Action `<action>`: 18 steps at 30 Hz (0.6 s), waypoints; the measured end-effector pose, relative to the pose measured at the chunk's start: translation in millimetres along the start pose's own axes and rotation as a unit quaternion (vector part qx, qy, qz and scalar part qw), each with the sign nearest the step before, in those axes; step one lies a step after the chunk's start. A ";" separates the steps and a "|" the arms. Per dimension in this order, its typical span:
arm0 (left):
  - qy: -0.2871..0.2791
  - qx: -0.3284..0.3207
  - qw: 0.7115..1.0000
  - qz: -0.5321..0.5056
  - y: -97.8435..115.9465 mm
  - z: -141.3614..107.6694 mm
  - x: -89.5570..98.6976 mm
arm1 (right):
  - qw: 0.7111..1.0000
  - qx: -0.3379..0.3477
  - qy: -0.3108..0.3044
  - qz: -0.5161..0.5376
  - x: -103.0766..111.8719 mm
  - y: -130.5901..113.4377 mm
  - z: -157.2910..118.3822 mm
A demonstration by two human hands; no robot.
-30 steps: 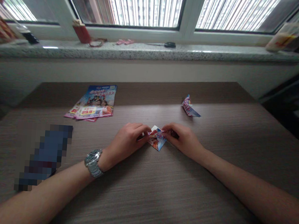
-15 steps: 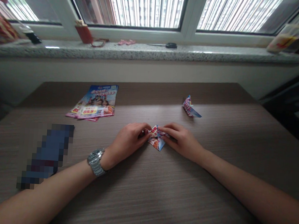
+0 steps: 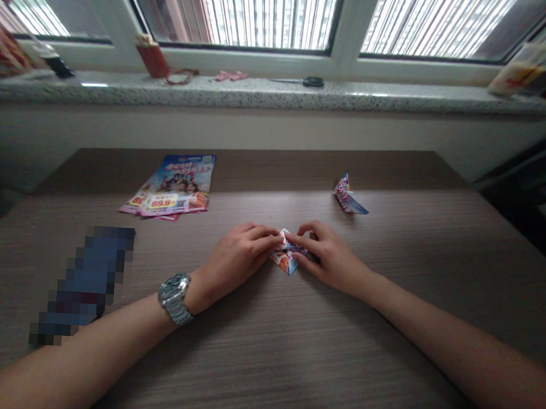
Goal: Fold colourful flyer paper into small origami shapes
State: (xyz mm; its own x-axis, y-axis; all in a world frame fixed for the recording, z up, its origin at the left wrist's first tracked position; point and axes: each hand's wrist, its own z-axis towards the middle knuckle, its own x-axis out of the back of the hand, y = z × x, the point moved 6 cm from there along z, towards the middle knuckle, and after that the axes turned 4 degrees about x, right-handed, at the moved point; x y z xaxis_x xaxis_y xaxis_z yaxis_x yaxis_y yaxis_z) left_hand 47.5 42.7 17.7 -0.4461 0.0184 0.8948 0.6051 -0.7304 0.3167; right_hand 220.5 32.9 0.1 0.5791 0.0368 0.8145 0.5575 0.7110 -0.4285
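Note:
A small folded piece of printed paper (image 3: 286, 263) lies on the brown table, with one pointed corner toward me. From the left, my left hand (image 3: 241, 252), with a silver watch at its wrist, has its fingertips pressed on the paper's upper edge. My right hand (image 3: 328, 252) pinches the paper's right side with thumb and fingers. Fingers cover part of the folds. Farther back to the right stands another folded paper piece (image 3: 347, 197), with two wing-like flaps, untouched.
Printed flyers (image 3: 181, 185) lie stacked at the back left of the table. A pixelated dark object (image 3: 87, 285) rests near my left forearm. On the granite windowsill (image 3: 262, 95) are a red case (image 3: 153, 58), pink items, dark-handled scissors (image 3: 313, 82) and a clear container (image 3: 528, 69).
My left fingers have slid right, over the paper's top flap, hiding its printed digits. The right fingers have shifted slightly and bent more. The paper stays in about the same spot.

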 end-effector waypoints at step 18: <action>-0.029 -0.088 0.996 0.001 11.1 -1.4 -2.9 | 0.999 -0.029 0.009 0.017 -0.7 3.7 -0.9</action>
State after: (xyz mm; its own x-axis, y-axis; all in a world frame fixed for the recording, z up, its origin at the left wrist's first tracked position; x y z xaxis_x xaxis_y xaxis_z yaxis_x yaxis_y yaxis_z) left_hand 54.5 33.5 18.1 -0.4026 0.0533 0.9138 0.4793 -0.8383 0.2601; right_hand 222.7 34.9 -2.4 0.6087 0.0466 0.7920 0.5709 0.6676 -0.4780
